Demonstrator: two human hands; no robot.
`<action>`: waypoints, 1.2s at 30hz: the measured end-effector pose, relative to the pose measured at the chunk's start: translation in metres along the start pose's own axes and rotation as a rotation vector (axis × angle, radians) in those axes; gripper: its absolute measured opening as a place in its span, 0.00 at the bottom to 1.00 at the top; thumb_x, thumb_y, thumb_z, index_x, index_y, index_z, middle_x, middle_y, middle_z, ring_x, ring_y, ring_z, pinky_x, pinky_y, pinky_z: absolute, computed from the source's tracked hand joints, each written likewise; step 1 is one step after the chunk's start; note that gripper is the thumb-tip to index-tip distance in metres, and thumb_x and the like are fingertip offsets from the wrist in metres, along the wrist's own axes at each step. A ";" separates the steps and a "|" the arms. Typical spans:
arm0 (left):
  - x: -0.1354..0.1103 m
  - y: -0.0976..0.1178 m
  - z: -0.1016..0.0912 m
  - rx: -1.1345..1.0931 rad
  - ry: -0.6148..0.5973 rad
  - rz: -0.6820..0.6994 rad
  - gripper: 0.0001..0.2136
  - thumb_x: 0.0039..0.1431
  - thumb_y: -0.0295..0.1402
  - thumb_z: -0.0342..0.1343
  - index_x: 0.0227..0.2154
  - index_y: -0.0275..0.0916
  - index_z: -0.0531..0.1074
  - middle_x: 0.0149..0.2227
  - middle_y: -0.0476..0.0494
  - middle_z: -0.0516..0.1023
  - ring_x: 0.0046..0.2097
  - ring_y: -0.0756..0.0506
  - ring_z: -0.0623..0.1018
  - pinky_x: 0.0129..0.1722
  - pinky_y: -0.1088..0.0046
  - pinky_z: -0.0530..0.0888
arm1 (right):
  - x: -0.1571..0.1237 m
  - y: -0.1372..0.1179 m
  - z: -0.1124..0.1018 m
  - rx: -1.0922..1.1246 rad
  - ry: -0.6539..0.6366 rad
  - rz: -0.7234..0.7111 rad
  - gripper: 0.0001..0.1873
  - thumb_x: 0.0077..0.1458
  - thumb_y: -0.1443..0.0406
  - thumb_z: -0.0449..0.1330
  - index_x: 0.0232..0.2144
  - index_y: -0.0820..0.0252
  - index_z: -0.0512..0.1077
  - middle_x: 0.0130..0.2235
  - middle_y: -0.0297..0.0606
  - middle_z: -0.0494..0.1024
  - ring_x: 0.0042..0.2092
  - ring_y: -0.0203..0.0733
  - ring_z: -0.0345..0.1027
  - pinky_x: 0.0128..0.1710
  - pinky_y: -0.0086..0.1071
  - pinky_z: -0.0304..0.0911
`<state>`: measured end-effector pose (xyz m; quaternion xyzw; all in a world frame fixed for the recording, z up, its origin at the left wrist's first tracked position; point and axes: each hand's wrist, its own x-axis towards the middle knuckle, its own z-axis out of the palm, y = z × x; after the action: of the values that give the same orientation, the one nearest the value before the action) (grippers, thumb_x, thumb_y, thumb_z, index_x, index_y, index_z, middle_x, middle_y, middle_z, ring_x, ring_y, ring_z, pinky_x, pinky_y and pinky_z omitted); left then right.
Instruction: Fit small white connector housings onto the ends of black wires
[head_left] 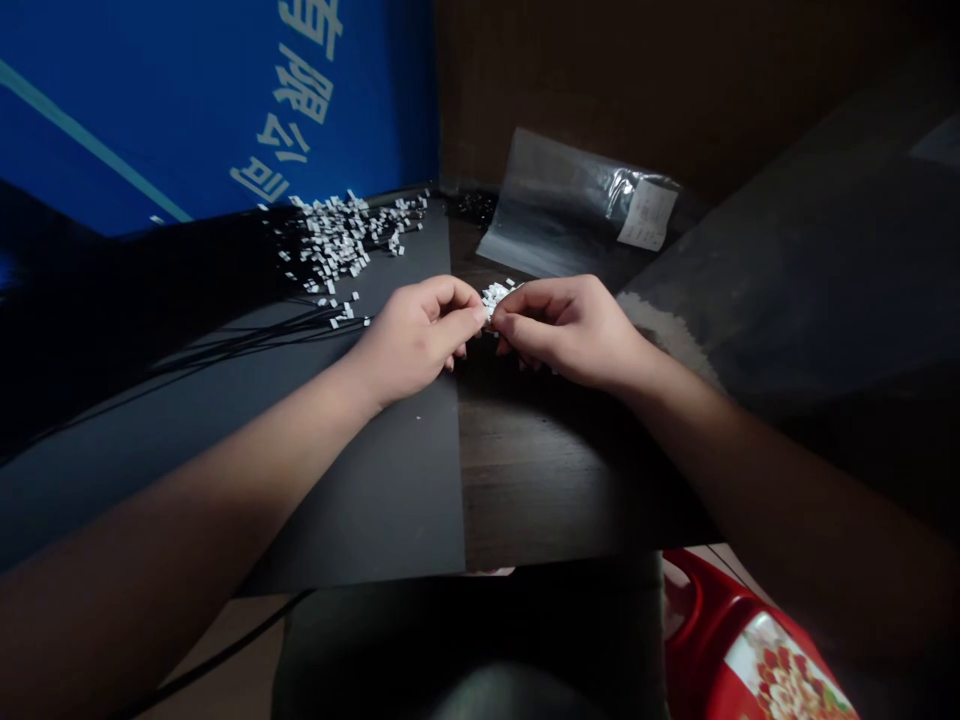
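My left hand and my right hand meet near the middle of the table, thumb and forefinger pinched on each. Their fingertips almost touch, and whatever lies between them is too small and covered to name. Just behind the fingertips shows a small cluster of white plastic pieces, partly hidden by the hands. Left of my left hand lies a heap of thin black wires, many ending in small white connectors.
A clear plastic bag with a white label lies behind my hands. Pale small pieces lie beyond my right wrist. A blue panel with lettering stands at the back left. Below the table's right front edge is a red container.
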<state>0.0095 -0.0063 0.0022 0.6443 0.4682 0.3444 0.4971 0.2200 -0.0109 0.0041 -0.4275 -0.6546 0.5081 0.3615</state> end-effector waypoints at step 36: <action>-0.001 0.001 0.000 -0.023 0.041 0.006 0.05 0.64 0.33 0.66 0.35 0.38 0.77 0.28 0.49 0.76 0.28 0.50 0.74 0.26 0.76 0.72 | 0.000 0.010 0.002 -0.327 0.065 -0.206 0.06 0.62 0.65 0.63 0.37 0.62 0.78 0.32 0.36 0.80 0.34 0.39 0.68 0.36 0.34 0.59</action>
<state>0.0099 -0.0075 0.0035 0.6328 0.4723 0.3641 0.4938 0.2203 -0.0102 -0.0064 -0.4273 -0.7568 0.3411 0.3581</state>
